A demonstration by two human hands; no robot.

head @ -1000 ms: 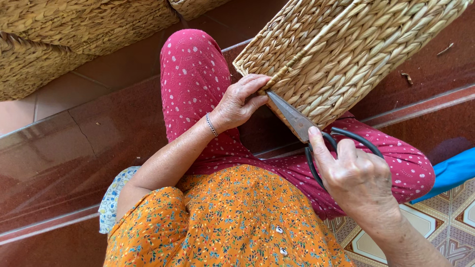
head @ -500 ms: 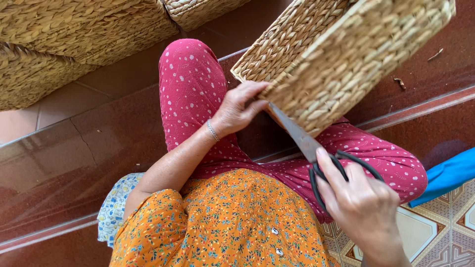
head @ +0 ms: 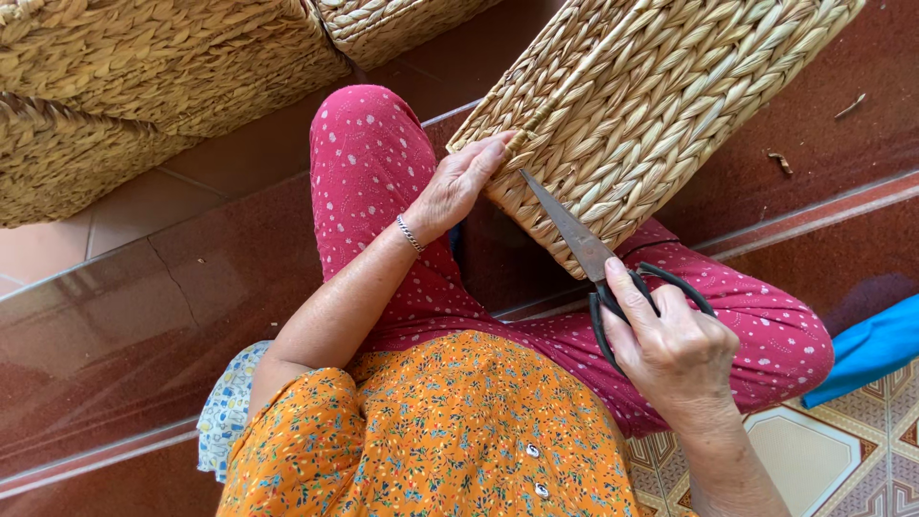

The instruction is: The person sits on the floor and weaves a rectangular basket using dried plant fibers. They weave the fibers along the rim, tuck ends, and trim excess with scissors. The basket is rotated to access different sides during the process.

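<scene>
While the woven basket (head: 661, 105) rests tilted across the person's lap, above the legs in red dotted trousers (head: 383, 182), its lower edge points down toward the body. The left hand (head: 459, 187) lies against the basket's near corner, fingers (head: 493, 153) stretched along the braided rim in a loose, mostly open grip that steadies the corner rather than wraps it. The right hand (head: 675, 349) has a closed grip on the black handles of a pair of scissors (head: 598, 268), fingers threaded through the loops. The scissors' grey blades lie together and run up along the basket's side, the tip touching the weave just beside the left fingertips. A thin bracelet (head: 410, 234) circles the left wrist. The person wears an orange flowered top (head: 431, 431). More woven baskets (head: 144, 86) stand well apart at the upper left on the reddish tiled floor (head: 124, 316). A blue object (head: 866, 349) lies at the right edge near the right knee, and small scraps of fibre (head: 780, 161) lie on the floor beyond the basket.
</scene>
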